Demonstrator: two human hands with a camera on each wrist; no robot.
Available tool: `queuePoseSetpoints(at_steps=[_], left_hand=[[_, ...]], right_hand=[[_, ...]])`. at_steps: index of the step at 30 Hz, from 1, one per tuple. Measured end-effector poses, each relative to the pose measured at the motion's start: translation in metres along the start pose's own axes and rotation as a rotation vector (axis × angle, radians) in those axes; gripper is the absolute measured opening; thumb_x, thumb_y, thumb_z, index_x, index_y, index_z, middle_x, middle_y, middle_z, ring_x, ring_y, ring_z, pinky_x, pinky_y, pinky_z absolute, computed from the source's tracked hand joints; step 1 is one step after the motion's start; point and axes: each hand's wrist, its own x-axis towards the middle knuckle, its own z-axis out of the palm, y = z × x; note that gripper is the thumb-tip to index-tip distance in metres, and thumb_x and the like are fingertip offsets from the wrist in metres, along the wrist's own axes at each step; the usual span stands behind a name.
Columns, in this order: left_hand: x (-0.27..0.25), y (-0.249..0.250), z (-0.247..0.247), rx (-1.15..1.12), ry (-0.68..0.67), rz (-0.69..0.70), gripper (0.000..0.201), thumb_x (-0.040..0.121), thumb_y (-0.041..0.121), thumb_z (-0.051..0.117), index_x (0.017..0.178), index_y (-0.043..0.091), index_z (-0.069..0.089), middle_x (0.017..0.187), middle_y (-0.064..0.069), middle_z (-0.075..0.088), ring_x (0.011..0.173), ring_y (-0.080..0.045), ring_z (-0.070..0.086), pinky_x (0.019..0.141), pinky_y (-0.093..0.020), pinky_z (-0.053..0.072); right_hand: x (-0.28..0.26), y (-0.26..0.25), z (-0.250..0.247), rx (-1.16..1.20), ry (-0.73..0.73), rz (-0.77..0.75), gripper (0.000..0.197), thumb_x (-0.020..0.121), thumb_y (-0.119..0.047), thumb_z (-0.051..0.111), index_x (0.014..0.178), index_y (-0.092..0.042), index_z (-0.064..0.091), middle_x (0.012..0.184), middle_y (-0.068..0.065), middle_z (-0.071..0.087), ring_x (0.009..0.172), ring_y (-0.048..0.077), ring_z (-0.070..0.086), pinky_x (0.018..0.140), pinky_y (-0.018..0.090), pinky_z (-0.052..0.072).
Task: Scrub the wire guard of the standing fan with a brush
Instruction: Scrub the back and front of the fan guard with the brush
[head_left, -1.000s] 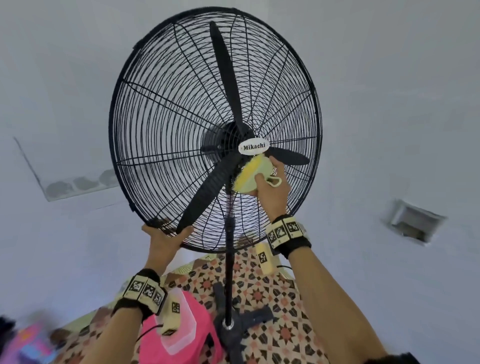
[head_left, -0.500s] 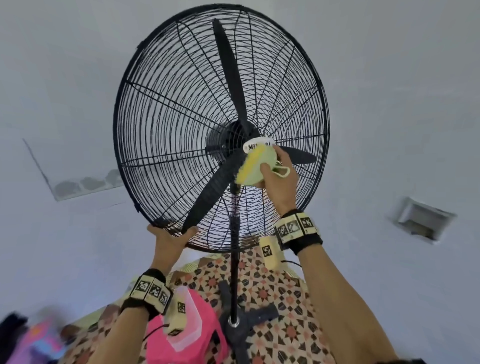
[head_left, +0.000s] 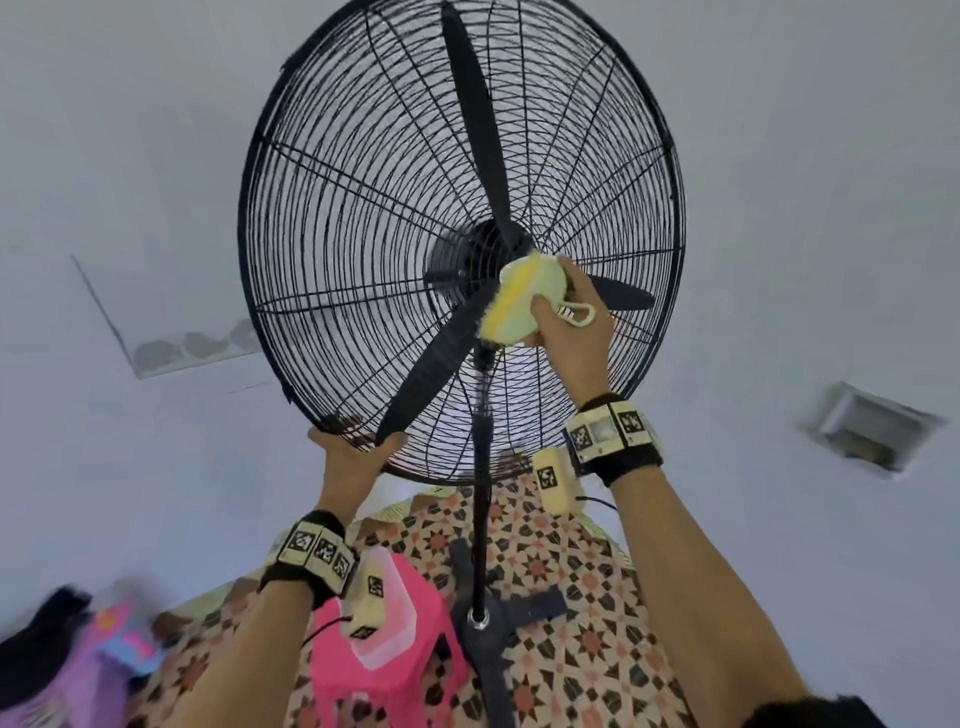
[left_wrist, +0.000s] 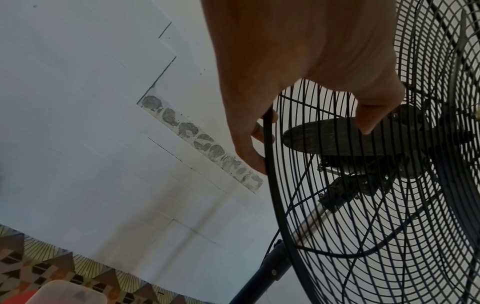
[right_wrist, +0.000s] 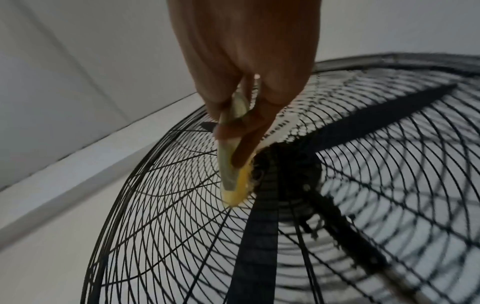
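The black wire guard (head_left: 363, 218) of a standing fan fills the head view, with three black blades behind it. My right hand (head_left: 569, 332) grips a pale green brush (head_left: 530, 304) with yellow bristles and presses it on the guard's centre, covering the hub badge. In the right wrist view the brush (right_wrist: 233, 170) lies bristles-down on the wires (right_wrist: 161, 216). My left hand (head_left: 353, 454) grips the guard's lower left rim. The left wrist view has the fingers (left_wrist: 249, 148) curled round the rim (left_wrist: 272, 185), thumb on the front wires.
The fan's black pole (head_left: 480, 519) runs down to a cross base (head_left: 488, 618) on a patterned floor (head_left: 571, 623). A pink stool (head_left: 384, 670) with a clear plastic box (head_left: 395, 618) stands by the base. White walls surround, with a recessed box (head_left: 867, 426) at right.
My right hand has slid the brush upward from below the hub badge onto the centre, hiding the badge. The left hand keeps its grip on the lower rim.
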Motion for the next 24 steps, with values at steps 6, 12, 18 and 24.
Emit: queuePoseSetpoints(at_steps=[6, 12, 18, 24], left_hand=[[-0.005, 0.007, 0.005, -0.016, 0.004, 0.026, 0.164, 0.063, 0.058, 0.094, 0.153, 0.016, -0.037, 0.169, -0.008, 0.019, 0.149, -0.030, 0.035, 0.122, -0.049, 0.033], [-0.038, -0.010, 0.030, -0.031, 0.056, 0.128, 0.143, 0.075, 0.060, 0.077, 0.158, 0.010, -0.029, 0.169, 0.000, 0.001, 0.156, -0.018, 0.012, 0.120, -0.028, 0.014], [-0.054, -0.007, 0.061, -0.234, -0.086, -0.132, 0.152, 0.069, 0.055, 0.090, 0.158, 0.030, -0.031, 0.169, -0.007, 0.025, 0.088, -0.008, 0.067, 0.099, -0.057, 0.054], [-0.049, -0.018, 0.055, -0.180, -0.054, -0.063, 0.146, 0.072, 0.045, 0.090, 0.156, 0.041, -0.029, 0.173, 0.000, 0.015, 0.106, -0.016, 0.067, 0.061, -0.040, 0.065]], right_hand=[[-0.005, 0.014, -0.005, -0.147, 0.096, -0.008, 0.051, 0.088, -0.007, 0.068, 0.135, -0.019, 0.052, 0.099, -0.011, 0.066, 0.081, 0.015, 0.070, 0.063, 0.040, 0.063], [0.007, 0.001, -0.010, -0.097, 0.231, -0.042, 0.038, 0.090, -0.013, 0.073, 0.128, -0.015, 0.064, 0.100, -0.010, 0.069, 0.087, 0.011, 0.072, 0.065, 0.038, 0.065], [-0.011, 0.007, -0.005, -0.213, 0.193, -0.144, 0.042, 0.102, -0.017, 0.061, 0.143, -0.010, 0.058, 0.097, -0.005, 0.071, 0.076, 0.006, 0.069, 0.065, 0.034, 0.064], [-0.027, 0.015, -0.022, -0.172, 0.062, -0.074, 0.043, 0.104, -0.017, 0.059, 0.146, -0.009, 0.055, 0.106, 0.003, 0.074, 0.066, 0.001, 0.071, 0.056, 0.017, 0.057]])
